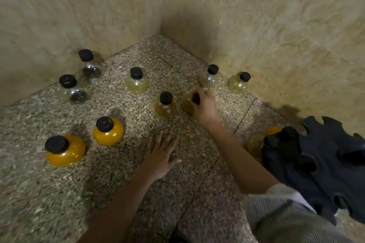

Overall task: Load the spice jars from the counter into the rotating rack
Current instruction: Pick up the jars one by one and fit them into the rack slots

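Several round glass spice jars with black caps stand on the speckled counter. Two hold orange powder. Two hold dark spice. Others are pale yellow, and one looks nearly clear. My right hand is closed around the neck of an amber jar, which is partly hidden by my fingers. My left hand rests flat on the counter, fingers spread. The dark blue rotating rack sits at the right with notched slots.
Beige stone walls meet in a corner behind the jars. Two jars show beside the rack's left edge, partly hidden by it. A striped sleeve covers my right upper arm.
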